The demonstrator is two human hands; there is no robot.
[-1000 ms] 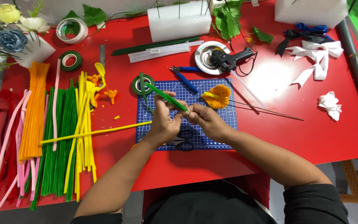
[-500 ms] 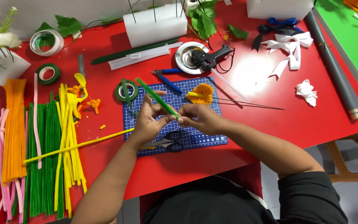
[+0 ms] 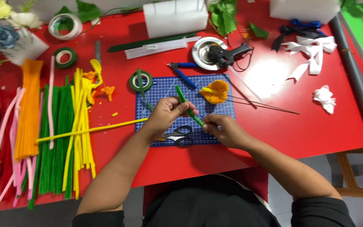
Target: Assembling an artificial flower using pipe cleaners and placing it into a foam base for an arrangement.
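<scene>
Head view. Green pipe cleaner: a short fuzzy stem, tilted, held above the blue cutting mat. Left hand has its grip clamped on the stem's middle; right hand has its grip pinched together on the stem's lower end. Both hands hover over the mat's near half.

Surface: a red tabletop with a smooth, glossy finish that shows a bright glare patch right of the mat. Gridded mat lies flat at centre.

On the mat: black-handled scissors at the near edge, below the hands; an orange pipe-cleaner flower at the far right corner, thin wire stems trailing right. A roll of green tape sits at the mat's far left corner. A single yellow pipe cleaner runs left from the mat. Bundles of green, yellow, orange and pink pipe cleaners lie well left of the mat. A black glue gun rests on a metal dish beyond the mat. White ribbon bows lie far right of the mat.
</scene>
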